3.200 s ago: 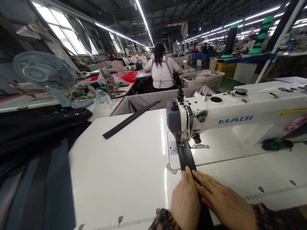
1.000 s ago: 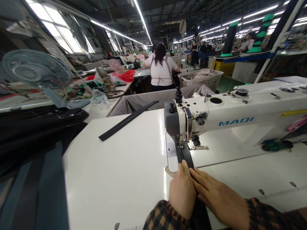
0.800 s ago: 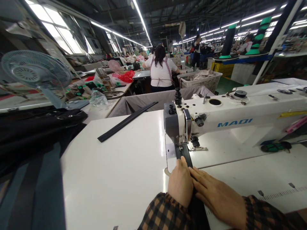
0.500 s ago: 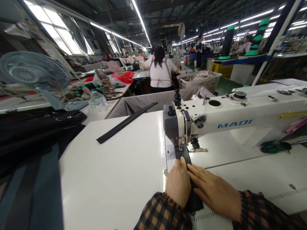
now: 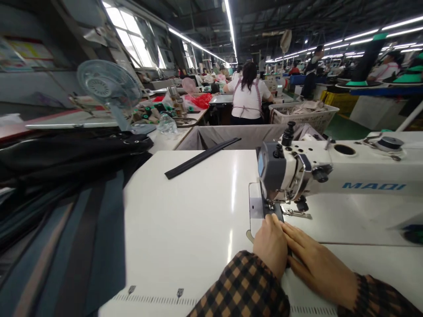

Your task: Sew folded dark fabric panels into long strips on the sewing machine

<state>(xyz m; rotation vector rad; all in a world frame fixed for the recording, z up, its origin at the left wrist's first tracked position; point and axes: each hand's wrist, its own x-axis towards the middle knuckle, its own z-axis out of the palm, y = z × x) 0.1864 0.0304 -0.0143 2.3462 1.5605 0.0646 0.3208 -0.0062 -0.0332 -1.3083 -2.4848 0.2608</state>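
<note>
Worktop (image 5: 178, 220), glossy and white, bears a white-and-grey metal sewing machine (image 5: 333, 178) at one o'clock and a long, ridged black strip (image 5: 203, 157) at eleven. At twelve, the bunched left hand (image 5: 271, 244), its grip hidden, and flat, close-fingered right hand (image 5: 312, 259) guide a smooth black band (image 5: 278, 212), seemingly mostly fed, short end left.

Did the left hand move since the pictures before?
Yes, the left hand has moved forward, closer to the sewing machine's head, which stays fixed on the table.

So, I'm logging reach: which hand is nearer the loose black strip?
Left. The left hand is to the right of the loose strip and closer to the camera; the right hand is beyond the left, further right. Neither touches it.
</note>
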